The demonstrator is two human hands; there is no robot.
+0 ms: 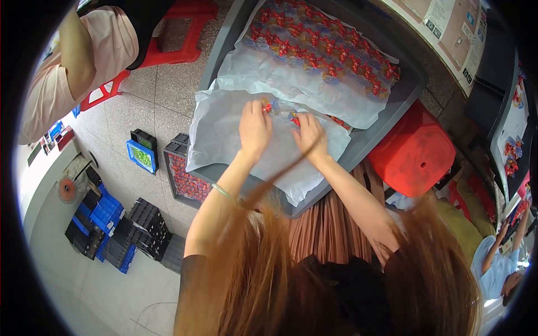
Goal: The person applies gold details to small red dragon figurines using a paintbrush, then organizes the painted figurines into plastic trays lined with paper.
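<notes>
My left hand (255, 131) is closed, its fingertips on a small red piece (267, 107) with some clear blue and yellow about it. To its right, my right hand (310, 136) pinches a similar red and blue piece (295, 119). Both hands are low over a sheet of thin white paper (224, 131) in a large grey tray (217, 73). Beyond them, rows of red star-like or figure-shaped pieces (314, 56) with clear blue and yellow parts lie on another white sheet (280, 75). Their exact kind is too small to make out.
Right of the tray stands a red plastic stool (414, 151). A grey crate (185, 173) of red and blue pieces is on the floor at left, near a blue basket (141, 155) with green items. Another person (84, 61) sits at upper left. Loose hair hangs across the view.
</notes>
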